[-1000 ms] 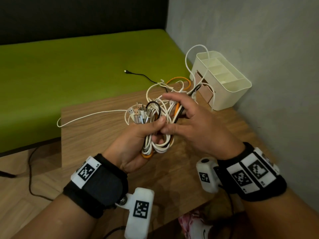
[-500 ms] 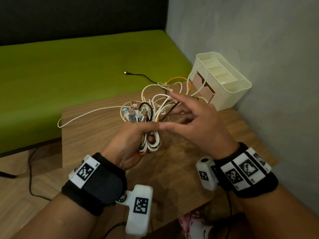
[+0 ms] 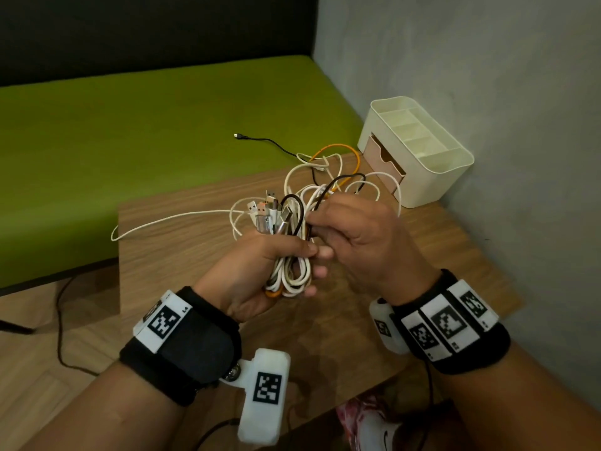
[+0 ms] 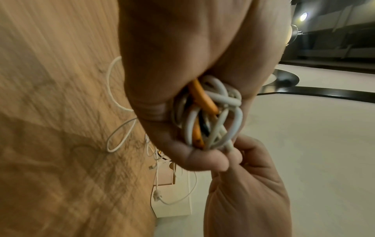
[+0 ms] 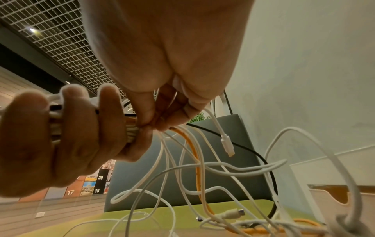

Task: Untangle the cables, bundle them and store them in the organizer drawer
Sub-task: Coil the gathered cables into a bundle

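My left hand (image 3: 260, 265) grips a folded bundle of cables (image 3: 289, 271), white, orange and black, above the wooden table (image 3: 182, 252). Several USB plugs (image 3: 270, 213) stick up from the fist. In the left wrist view the bundle of cables (image 4: 209, 112) shows as loops under my palm. My right hand (image 3: 354, 236) pinches the loose cable strands right beside the bundle; in the right wrist view its fingertips (image 5: 154, 123) close on white and orange strands. The free cable ends (image 3: 338, 170) trail toward the cream organizer (image 3: 419, 151), whose pink drawer (image 3: 385, 164) faces me.
One white cable tail (image 3: 169, 219) runs left across the table. A black cable end (image 3: 260, 141) lies on the green bench (image 3: 146, 131) behind. A grey wall (image 3: 487, 92) stands close behind the organizer.
My right hand has closed from spread fingers onto the strands next to the bundle. The tall white loop near the organizer has dropped and the loose cables lie lower.
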